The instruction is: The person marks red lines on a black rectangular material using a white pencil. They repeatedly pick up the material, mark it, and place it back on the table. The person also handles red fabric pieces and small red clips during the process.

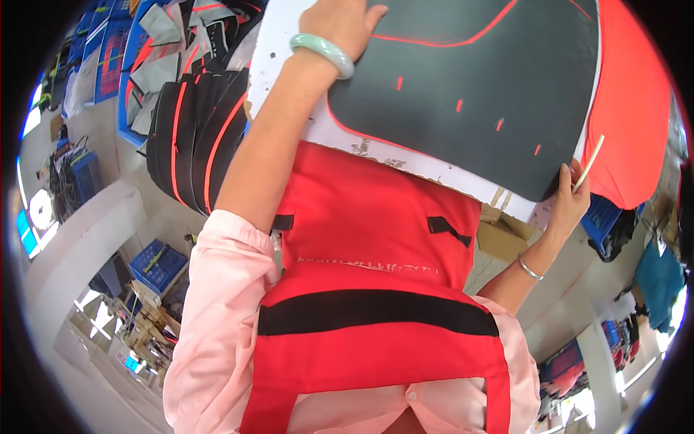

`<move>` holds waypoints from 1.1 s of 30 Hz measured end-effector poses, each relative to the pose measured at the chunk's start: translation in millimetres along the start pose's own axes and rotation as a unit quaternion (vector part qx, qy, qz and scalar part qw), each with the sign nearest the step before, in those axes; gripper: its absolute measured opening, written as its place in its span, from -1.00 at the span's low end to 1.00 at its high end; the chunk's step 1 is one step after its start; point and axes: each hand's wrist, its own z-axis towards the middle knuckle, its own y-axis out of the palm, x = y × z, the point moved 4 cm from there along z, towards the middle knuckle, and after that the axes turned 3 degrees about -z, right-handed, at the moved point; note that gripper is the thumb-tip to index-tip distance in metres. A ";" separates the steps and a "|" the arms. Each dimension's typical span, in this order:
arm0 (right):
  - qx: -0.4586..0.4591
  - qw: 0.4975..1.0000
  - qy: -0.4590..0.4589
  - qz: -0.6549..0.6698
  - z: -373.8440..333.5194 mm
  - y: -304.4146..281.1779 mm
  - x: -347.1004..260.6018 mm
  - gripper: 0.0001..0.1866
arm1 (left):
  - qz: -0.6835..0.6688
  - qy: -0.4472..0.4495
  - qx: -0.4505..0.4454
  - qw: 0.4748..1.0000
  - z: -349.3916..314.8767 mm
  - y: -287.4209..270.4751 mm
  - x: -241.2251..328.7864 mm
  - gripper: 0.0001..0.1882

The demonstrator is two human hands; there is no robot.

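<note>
A dark grey-black panel with rounded corners [434, 94] lies on a worn white board [405, 163]. A thin red line edges part of the panel, and several short red marks cross its face. My left hand [336, 29] rests on the panel's upper left edge, thumb stretched out; the picture's top edge cuts off its other fingers. At the panel's lower right corner is my right hand [571, 199], with a slim whitish stick [593, 160] pinched in its fingers. The stick's exact kind is unclear.
Red fabric [629, 108] hangs at the board's right. Black pieces with red trim [191, 137] are piled on the left, beside a blue crate [130, 108] of grey and black pieces. Below the board stands an open cardboard box [502, 239]. My red apron [376, 217] reaches the board.
</note>
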 end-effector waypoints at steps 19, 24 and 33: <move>0.004 0.998 -0.046 -0.049 -2.4 2.9 -5.8 -0.65 | 0.001 -0.009 0.047 0.999 -12.0 1.0 -6.2 -0.53; 0.006 1.000 -0.019 -0.008 -6.5 3.6 -15.3 -0.71 | -0.033 0.027 0.080 0.996 -18.0 -8.2 4.6 -0.56; 0.026 1.000 -0.006 -0.017 -12.3 6.7 -26.1 -0.71 | -0.104 -0.014 0.092 0.990 -24.6 -2.6 9.2 -0.67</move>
